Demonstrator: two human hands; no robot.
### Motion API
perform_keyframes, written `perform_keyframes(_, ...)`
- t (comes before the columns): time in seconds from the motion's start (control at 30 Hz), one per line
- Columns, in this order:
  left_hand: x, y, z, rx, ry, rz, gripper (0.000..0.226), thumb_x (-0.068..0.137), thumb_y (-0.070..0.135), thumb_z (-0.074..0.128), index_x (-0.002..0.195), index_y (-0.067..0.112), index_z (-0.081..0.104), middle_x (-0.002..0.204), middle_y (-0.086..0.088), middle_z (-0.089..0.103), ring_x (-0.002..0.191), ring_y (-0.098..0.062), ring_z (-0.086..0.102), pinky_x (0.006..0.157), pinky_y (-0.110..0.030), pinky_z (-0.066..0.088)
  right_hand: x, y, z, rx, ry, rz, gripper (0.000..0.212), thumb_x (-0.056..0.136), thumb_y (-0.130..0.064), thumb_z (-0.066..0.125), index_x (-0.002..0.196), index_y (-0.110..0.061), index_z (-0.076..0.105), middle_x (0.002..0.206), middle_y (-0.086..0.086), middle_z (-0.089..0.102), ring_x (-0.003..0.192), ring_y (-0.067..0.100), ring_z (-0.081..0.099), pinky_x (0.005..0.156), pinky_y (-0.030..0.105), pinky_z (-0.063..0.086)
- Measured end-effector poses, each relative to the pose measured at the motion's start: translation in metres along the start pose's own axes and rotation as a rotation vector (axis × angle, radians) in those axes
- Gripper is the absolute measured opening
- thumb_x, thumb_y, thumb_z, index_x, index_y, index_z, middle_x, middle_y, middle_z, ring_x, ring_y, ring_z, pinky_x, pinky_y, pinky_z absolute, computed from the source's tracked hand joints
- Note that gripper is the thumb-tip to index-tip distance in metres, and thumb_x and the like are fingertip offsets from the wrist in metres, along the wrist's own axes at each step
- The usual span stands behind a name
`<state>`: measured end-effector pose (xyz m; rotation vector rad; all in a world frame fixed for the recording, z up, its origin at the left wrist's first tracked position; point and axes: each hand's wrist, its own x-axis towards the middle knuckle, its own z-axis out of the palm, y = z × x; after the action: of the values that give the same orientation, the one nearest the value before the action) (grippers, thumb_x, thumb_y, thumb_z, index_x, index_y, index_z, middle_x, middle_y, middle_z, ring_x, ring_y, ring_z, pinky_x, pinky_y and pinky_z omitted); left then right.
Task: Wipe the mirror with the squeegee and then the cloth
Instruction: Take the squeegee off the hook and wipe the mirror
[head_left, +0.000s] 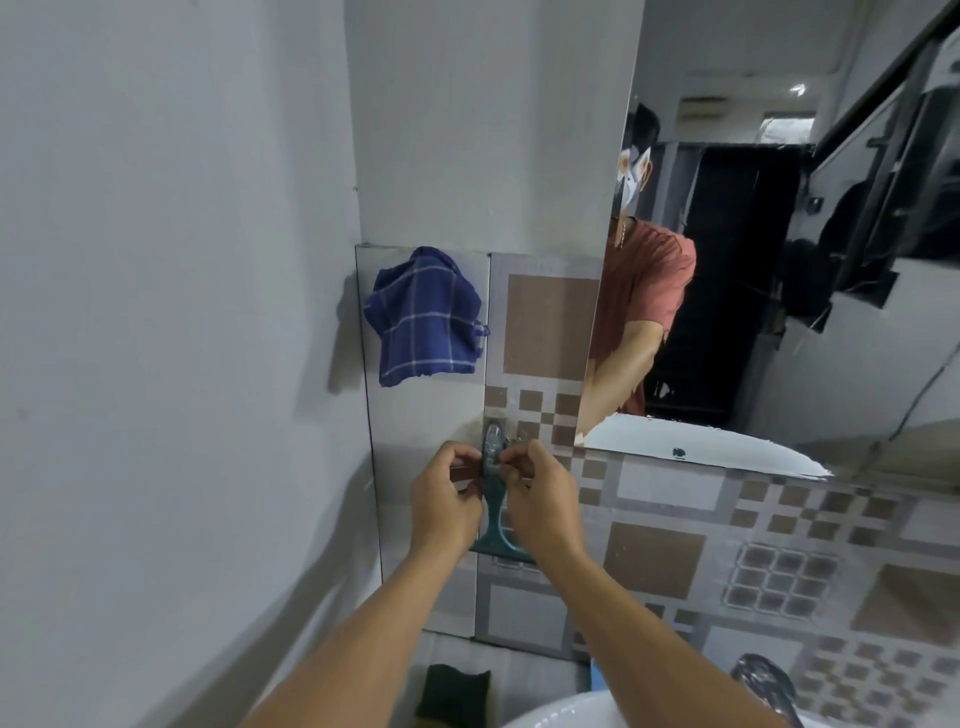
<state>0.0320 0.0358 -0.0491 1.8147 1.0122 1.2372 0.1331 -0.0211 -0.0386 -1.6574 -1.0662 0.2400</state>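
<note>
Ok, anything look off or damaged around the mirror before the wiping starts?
The mirror's lower edge looks ragged, with white patches, possibly chipped or peeling. Otherwise nothing odd: the blue checked cloth hangs on the wall, and both hands work at the hanging teal squeegee.

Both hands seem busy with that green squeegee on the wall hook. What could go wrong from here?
1. The squeegee hangs from a small hook right above the sink; if the fingers slip while working at its top, it may drop in.
2. Both the left hand and right hand pull near the hook, so a hard tug might loosen it from the tile.
3. The blue cloth hangs loosely nearby; a raised elbow could knock it down.
</note>
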Motion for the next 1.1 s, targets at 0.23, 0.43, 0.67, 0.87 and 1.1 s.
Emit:
perform_keyframes(0.23, 0.001, 0.017, -0.014, -0.042, 0.012, 0.041, 0.03, 0.086, -0.005, 0.07, 0.099, 0.021, 0.065, 0.096, 0.01, 0.07, 0.092, -0.005, 0.067, 0.072, -0.006, 0.051, -0.001, -0.028, -0.007, 0.021, 0.003, 0.005, 0.015, 0.099, -0.009, 0.061, 0.104, -0.023, 0.063, 0.102, -0.008, 0.067, 0.093, 0.005, 0.063, 0.083, 0.024, 0.056)
perform_keyframes(0.43, -0.011, 0.04, -0.023, -0.085, 0.035, 0.106, 0.029, 0.085, -0.005, 0.07, 0.102, 0.019, 0.066, 0.099, 0.007, 0.071, 0.095, -0.008, 0.068, 0.085, -0.025, 0.058, -0.012, -0.048, -0.024, 0.1, 0.032, 0.011, 0.012, 0.099, -0.013, 0.062, 0.103, -0.023, 0.065, 0.1, -0.01, 0.068, 0.091, 0.005, 0.065, 0.082, 0.023, 0.057)
perform_keyframes(0.67, -0.033, 0.09, -0.023, -0.118, 0.038, 0.29, 0.029, 0.086, 0.011, 0.076, 0.111, 0.021, 0.065, 0.111, 0.004, 0.072, 0.102, -0.013, 0.069, 0.09, -0.032, 0.06, -0.027, -0.083, -0.074, 0.228, 0.144, -0.059, 0.014, 0.095, -0.007, 0.066, 0.093, -0.021, 0.066, 0.089, -0.008, 0.07, 0.082, 0.008, 0.067, 0.066, 0.015, 0.054)
perform_keyframes(0.87, -0.053, 0.132, -0.02, -0.095, -0.084, 0.385, 0.047, 0.083, 0.041, 0.073, 0.122, 0.017, 0.063, 0.115, -0.001, 0.069, 0.103, -0.016, 0.067, 0.088, -0.036, 0.06, -0.035, -0.112, -0.132, 0.349, 0.287, -0.063, 0.013, 0.091, -0.007, 0.07, 0.091, -0.019, 0.069, 0.085, -0.003, 0.074, 0.077, 0.018, 0.074, 0.072, 0.042, 0.064)
perform_keyframes(1.1, -0.075, 0.181, -0.012, 0.192, -0.067, 0.64, 0.051, 0.094, 0.051, 0.05, 0.124, 0.013, 0.067, 0.087, 0.006, 0.065, 0.07, -0.008, 0.063, 0.067, -0.021, 0.057, -0.049, -0.118, -0.183, 0.453, 0.39, -0.047, 0.009, 0.087, -0.01, 0.071, 0.087, -0.018, 0.067, 0.082, 0.002, 0.075, 0.079, 0.024, 0.076, 0.072, 0.052, 0.063)
